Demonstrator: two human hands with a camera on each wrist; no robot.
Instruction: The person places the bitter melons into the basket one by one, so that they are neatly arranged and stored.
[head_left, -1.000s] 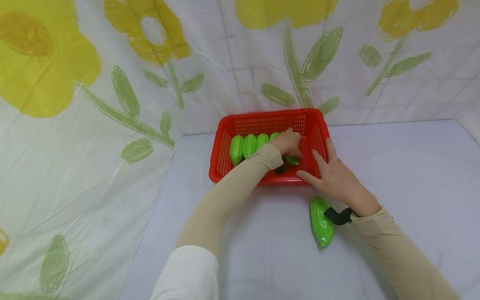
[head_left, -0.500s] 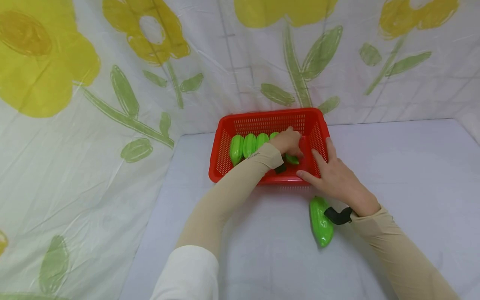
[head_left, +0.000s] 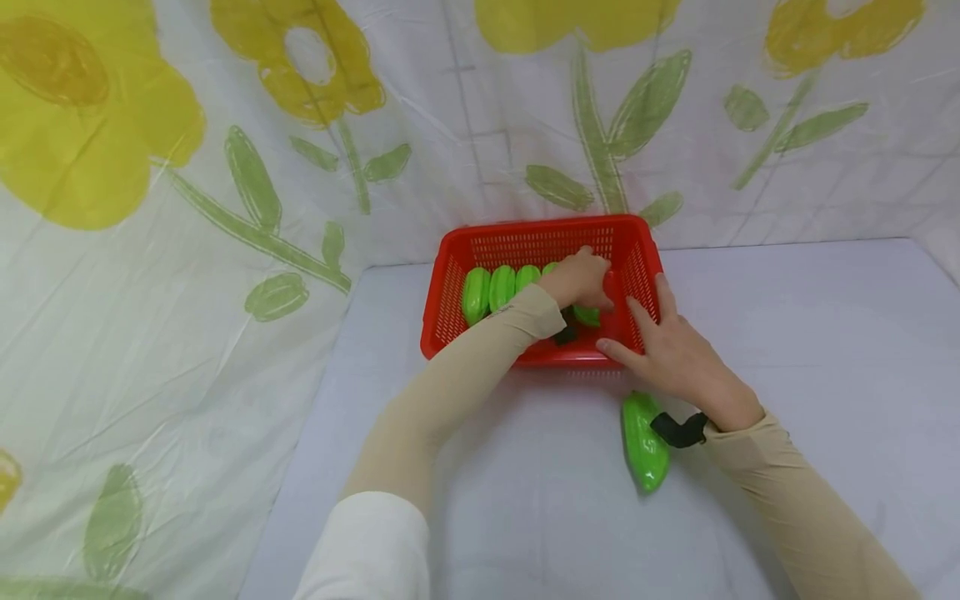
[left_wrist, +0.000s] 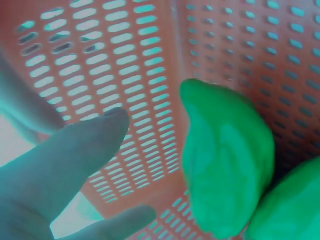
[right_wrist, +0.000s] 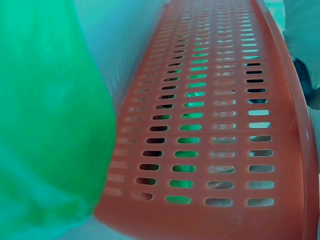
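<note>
My left hand [head_left: 576, 282] reaches into a red plastic basket [head_left: 525, 357], over a glossy green ribbed fruit [head_left: 588, 317] that resembles a star fruit. Part of this fruit is hidden under the hand. In the left wrist view straight fingers [left_wrist: 75, 150] come in from the left, with a gap between them and the nearest green fruit [left_wrist: 225, 160]. My right hand [head_left: 678, 358] rests at the basket's front right corner, fingers spread and fairly straight, thumb over the front rim. Below it on the table lies another green fruit [head_left: 645, 442].
Several more green ribbed fruits [head_left: 476, 296] lie side by side in the basket's left half. The basket stands on a white-covered table [head_left: 810, 375], close to a flower-printed curtain [head_left: 525, 108] behind. Each wrist carries a black camera [head_left: 678, 431].
My left hand has shifted slightly right, and the fruit under it shows a broader end than before. My right hand, the basket and the fruit on the table stay in place.
</note>
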